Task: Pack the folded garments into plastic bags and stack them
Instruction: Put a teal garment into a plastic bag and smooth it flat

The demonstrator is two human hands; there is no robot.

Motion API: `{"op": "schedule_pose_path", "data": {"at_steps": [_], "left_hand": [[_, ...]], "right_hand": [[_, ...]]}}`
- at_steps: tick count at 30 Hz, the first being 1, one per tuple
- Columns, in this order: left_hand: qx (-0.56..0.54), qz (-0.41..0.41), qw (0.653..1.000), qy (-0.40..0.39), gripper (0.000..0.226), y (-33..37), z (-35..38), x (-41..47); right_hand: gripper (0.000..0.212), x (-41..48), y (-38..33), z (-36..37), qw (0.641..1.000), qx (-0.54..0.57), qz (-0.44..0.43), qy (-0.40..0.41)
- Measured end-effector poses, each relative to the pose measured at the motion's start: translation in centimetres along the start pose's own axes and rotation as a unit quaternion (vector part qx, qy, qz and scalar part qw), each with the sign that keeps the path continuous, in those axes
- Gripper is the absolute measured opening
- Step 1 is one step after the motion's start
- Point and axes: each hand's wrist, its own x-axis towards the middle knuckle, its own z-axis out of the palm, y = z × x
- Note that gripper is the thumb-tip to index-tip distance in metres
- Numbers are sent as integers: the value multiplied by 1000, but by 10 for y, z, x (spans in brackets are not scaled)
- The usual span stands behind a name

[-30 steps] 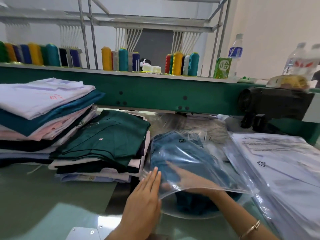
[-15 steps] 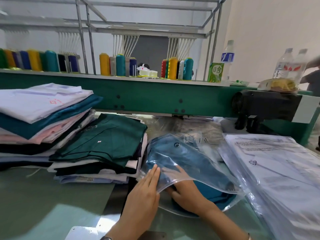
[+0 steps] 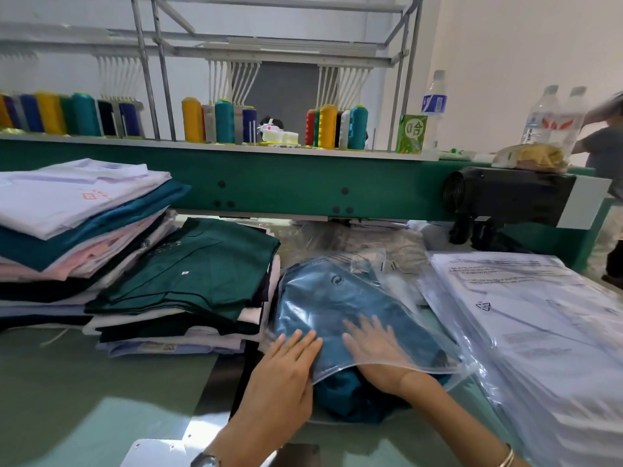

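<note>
A folded teal garment (image 3: 350, 396) lies mostly inside a clear plastic bag (image 3: 337, 298) on the table in front of me, its near end sticking out of the bag's mouth. My left hand (image 3: 286, 372) lies flat with straight fingers on top of the bag's near left edge. My right hand (image 3: 374, 345) is inside the bag, fingers spread flat on the garment under the plastic. A dark green folded garment (image 3: 199, 267) tops a pile of folded garments to the left.
A taller pile of folded clothes (image 3: 74, 224) stands at the far left. Stacked bagged garments (image 3: 526, 318) lie at the right. A green machine beam (image 3: 286, 183) with thread cones crosses behind. A person (image 3: 606, 156) stands at the far right.
My right hand has slid deeper into the bag along the garment. My left hand has shifted onto the bag's near edge. The garment sits further inside.
</note>
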Motion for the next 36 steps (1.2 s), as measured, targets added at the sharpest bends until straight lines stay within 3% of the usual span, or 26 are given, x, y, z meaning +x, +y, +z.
{"op": "schedule_pose_path", "data": {"at_steps": [2,7,13,17,20,22,25,31,36], "left_hand": [[17,-4,999,-46,66,0,4,2],[54,-5,988,-141,75,-2,10,5],[70,-3,985,-158,73,3,11,3],[-9,-7,990,-142,79,2,6,-5],[-145,-74,981,-102,90,-2,-2,-14],[-233,-134,963,-21,80,-8,-6,-11],[-268,-166,947,65,26,-25,-9,11],[-51,-205,977,-39,20,-41,-4,77],[-69,-221,965,-121,23,-49,12,122]], "right_hand": [[56,1,14,5,995,-43,79,-34],[54,3,29,8,989,-61,124,-54],[55,8,25,11,982,-74,176,-8],[55,14,19,6,968,-103,227,-8],[65,23,12,-2,969,-140,201,21],[65,30,13,-5,974,-122,180,64],[65,41,23,-7,979,-73,180,57],[64,60,35,-5,978,-45,199,32],[62,68,34,-9,978,-60,200,30]]}}
